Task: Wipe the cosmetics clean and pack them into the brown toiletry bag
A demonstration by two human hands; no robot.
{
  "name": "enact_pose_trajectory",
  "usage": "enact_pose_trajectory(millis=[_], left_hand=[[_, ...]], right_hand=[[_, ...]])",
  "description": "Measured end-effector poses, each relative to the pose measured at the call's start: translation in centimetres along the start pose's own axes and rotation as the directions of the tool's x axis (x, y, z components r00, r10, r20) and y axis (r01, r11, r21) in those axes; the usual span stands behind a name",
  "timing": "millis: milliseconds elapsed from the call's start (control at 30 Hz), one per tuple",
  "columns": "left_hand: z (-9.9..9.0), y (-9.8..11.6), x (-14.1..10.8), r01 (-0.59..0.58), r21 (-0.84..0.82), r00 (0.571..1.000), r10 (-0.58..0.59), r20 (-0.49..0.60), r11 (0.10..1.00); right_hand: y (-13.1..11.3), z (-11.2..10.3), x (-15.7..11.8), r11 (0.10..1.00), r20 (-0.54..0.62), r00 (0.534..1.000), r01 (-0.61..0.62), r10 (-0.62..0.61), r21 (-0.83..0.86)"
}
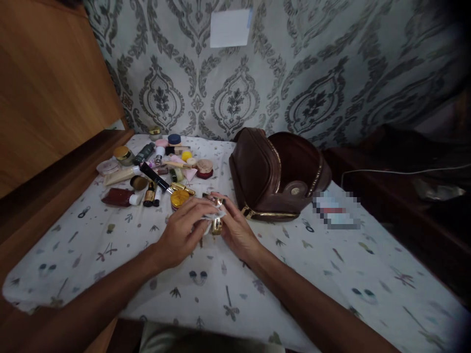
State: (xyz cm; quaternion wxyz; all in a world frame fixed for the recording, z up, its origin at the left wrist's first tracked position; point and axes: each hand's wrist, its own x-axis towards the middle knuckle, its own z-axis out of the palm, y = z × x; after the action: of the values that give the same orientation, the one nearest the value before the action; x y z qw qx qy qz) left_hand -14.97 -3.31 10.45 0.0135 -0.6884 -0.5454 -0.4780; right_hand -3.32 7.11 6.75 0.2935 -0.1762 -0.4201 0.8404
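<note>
Just below the middle of the frame, the left hand [182, 235] has its fingers curled closed on a white tissue [216, 214], pressed to a gold-coloured item [217, 227] that the right hand [239, 235] grips with bent fingers. Printed cloth [198, 301] spreads around the forearms to the near edge; a wooden panel [55, 73] bounds the upper left. Right of centre, a brown bag [253, 166] gapes unzipped, its contents too dark to tell. Left of centre sit cosmetics [204, 167], including a gold-lidded jar [123, 155] and a dark-red bottle [117, 197].
</note>
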Motion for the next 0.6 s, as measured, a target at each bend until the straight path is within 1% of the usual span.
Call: enact_pose_trajectory(millis=[133,200,333,433,533,600], left_hand=[[-0.5,-0.5,0.4,0.097,0.01,0.993,-0.096,-0.069,0.995],[-0.7,-0.8,0.6,0.165,0.005,0.982,-0.163,-0.095,0.986],[-1.0,-1.9,0.9,0.282,-0.033,0.953,-0.284,-0.108,0.959],[-0.8,-2.9,0.6,0.348,-0.072,0.931,-0.353,-0.094,0.935],[-0.5,-3.6,0.3,0.394,-0.127,0.913,-0.403,-0.06,0.91],[-0.3,-3.8,0.1,0.405,-0.149,0.909,-0.415,-0.044,0.902]], right_hand=[[0.1,0.0,-0.2,0.997,0.029,1.0,-0.005,0.007,-0.074],[0.0,0.0,-0.4,0.997,0.039,0.999,-0.015,0.018,-0.078],[-0.4,0.3,-0.5,0.995,0.087,0.992,-0.094,0.093,0.011],[-0.8,0.4,-0.5,0.989,0.115,0.988,-0.117,0.106,0.092],[-1.2,0.2,-0.3,0.976,0.133,0.985,-0.134,0.112,0.17],[-1.4,0.1,-0.2,0.965,0.124,0.986,-0.141,0.115,0.222]])
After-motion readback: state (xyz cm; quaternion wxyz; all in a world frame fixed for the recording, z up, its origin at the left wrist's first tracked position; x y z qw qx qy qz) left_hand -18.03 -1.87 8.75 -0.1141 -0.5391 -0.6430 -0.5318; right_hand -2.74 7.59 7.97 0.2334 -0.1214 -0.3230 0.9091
